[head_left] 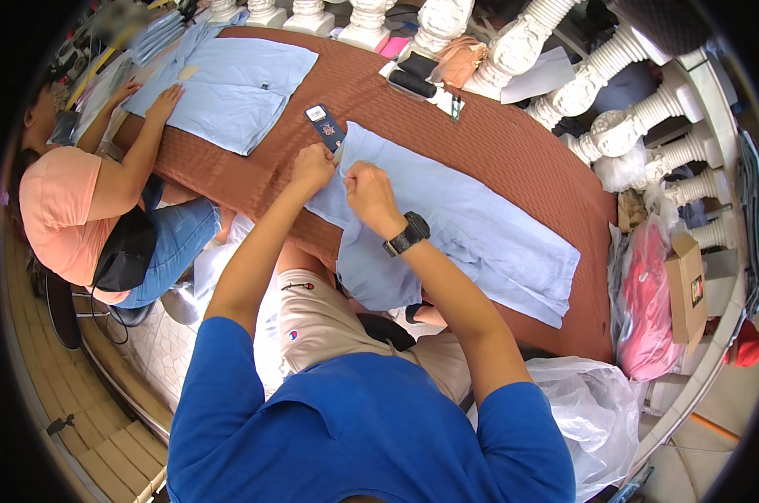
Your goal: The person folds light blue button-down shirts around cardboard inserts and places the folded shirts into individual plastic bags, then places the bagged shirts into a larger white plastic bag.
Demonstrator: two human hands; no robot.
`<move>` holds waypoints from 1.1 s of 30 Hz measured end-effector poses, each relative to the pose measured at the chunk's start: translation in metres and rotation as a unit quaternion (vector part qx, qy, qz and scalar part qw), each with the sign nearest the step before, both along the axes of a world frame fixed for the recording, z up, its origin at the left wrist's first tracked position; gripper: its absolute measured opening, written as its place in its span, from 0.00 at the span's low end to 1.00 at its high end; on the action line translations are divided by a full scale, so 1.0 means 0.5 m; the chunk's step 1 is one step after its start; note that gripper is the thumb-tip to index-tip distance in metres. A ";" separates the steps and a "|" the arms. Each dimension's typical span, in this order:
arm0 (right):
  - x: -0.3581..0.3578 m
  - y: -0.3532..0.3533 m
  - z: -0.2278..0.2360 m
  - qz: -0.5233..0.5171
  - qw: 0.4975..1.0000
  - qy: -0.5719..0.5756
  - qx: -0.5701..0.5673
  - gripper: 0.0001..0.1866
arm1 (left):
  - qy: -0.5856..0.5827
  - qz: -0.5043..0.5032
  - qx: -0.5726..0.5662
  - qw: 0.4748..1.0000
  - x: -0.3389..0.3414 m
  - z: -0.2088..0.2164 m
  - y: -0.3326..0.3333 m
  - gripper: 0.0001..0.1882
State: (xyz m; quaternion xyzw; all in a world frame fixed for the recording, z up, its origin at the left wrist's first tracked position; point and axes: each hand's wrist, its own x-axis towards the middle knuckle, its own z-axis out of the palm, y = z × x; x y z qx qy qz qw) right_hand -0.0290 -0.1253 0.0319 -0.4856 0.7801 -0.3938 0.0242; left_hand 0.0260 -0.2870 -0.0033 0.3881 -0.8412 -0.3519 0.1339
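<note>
A light blue garment (463,210) lies spread on the brown-covered table, its near part hanging toward my lap. At its left end my left hand (314,166) is closed, its fingertips gripping the garment's edge. Just right of it, my right hand (373,197) is curled in a pinch above the fabric; whatever lies between those fingers is too small to make out. A dark blue card-like tag (324,127) with a white label rests beside my left fingertips, touching the garment's upper corner. A black watch (408,234) is on my right wrist.
On the left, a co-worker (69,189) lays both hands on another light blue garment (237,88). White balusters (514,46) line the far edge, near a black thread spool (413,82) and a tan bag (461,61). Plastic-wrapped pink goods (648,302) and a cardboard box (686,289) stand right.
</note>
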 end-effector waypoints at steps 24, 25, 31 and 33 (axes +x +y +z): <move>-0.228 0.906 0.041 -0.146 0.889 0.234 0.366 0.09 | 0.059 -0.337 -0.152 0.927 0.221 0.104 0.390 0.28; -0.230 0.915 0.027 -0.149 0.892 0.248 0.348 0.08 | 0.058 -0.331 -0.173 0.926 0.219 0.083 0.389 0.24; -0.217 0.911 0.100 -0.221 0.885 0.198 0.358 0.05 | 0.156 -0.317 -0.111 0.929 0.219 0.131 0.362 0.16; -0.196 0.893 0.158 -0.232 0.884 0.190 0.358 0.04 | 0.166 -0.292 -0.093 0.937 0.233 0.168 0.356 0.16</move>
